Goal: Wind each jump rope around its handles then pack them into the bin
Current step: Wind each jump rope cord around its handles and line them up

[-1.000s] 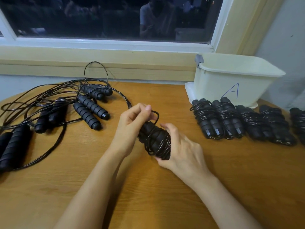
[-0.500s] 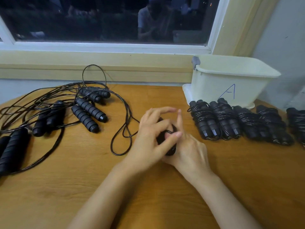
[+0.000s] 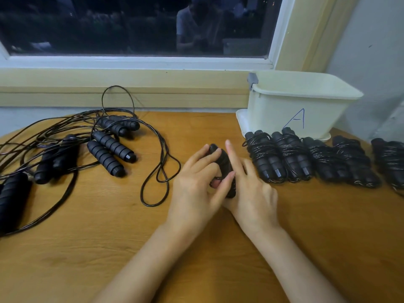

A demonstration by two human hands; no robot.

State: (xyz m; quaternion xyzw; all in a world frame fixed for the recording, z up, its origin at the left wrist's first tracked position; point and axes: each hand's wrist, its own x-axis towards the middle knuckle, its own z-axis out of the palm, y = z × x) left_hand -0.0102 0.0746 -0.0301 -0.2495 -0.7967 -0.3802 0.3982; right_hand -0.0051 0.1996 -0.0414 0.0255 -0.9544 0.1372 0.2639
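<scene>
Both hands have come down since a second ago, when they held the bundle (image 3: 223,162) raised with the left pinching a strand above it. That strand now lies slack as a loop (image 3: 157,171) on the table (image 3: 109,237), left of the bin (image 3: 295,106) and nearer the person.

The bundle, two black handles wrapped in cord, sits low over the table, left of the bin and in front of it. The left hand (image 3: 196,182) grips it. Its fingers (image 3: 209,154) curl over the far end, and the thumb crosses the near part. The right hand (image 3: 251,189) lies against the bundle's bin-side face. Its fingers (image 3: 231,154) are fairly straight, the first pointing up past the handles and the others spread loosely. Its thumb is hidden, so a clasp from below cannot be told.

Just in front of the bin stands a row of wound ropes (image 3: 293,158), side by side and touching. The nearest one is just beside the right hand's fingertips. The bin carries a blue letter A on its front wall.

Far left of the bin, loose ropes (image 3: 105,149) lie tangled with their handles scattered. Whether the loop joins the bundle cannot be told. A dark window (image 3: 131,25) runs behind the bin and table.
</scene>
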